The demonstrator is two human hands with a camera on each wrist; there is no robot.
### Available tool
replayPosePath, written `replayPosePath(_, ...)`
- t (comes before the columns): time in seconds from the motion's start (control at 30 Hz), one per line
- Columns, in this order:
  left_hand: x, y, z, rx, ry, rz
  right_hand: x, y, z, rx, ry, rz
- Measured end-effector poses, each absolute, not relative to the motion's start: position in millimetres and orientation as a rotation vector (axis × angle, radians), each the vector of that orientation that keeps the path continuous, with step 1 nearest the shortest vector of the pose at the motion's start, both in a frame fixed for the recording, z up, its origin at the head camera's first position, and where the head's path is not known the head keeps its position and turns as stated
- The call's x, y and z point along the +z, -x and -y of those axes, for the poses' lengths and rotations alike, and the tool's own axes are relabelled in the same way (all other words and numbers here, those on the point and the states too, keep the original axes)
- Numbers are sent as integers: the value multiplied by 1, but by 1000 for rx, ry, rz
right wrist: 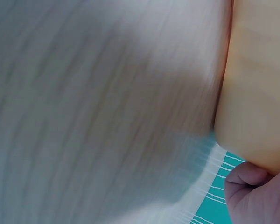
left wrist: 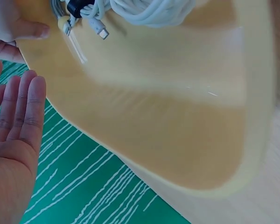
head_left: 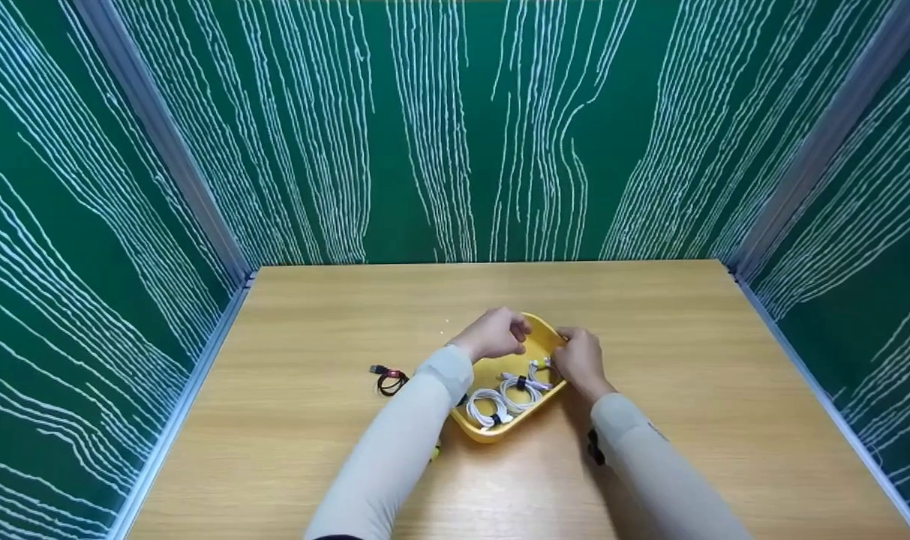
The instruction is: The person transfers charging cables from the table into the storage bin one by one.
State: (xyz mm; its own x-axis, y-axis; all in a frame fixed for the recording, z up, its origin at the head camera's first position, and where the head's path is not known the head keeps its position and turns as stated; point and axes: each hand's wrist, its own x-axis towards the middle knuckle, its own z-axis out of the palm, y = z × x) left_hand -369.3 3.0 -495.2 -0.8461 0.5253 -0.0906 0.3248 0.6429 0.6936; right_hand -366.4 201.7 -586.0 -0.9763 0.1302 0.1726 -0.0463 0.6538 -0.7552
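Coiled white cables (head_left: 471, 411) already lie in the yellow tray (head_left: 479, 436), between the counter's (head_left: 695, 420) left and right edges; a black USB cable (head_left: 384, 370) remains outside. The right hand (head_left: 581, 361) grips the tray's far-right corner; the left hand (head_left: 494, 334), fingers loosely extended, holds nothing. How much is left cannot be told.
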Motion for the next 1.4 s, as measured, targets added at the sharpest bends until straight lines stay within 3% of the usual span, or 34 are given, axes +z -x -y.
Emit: replayPosePath(1.4,-494,333,59,1208,-711,-2518,-582,363,-198,1241,71,2653)
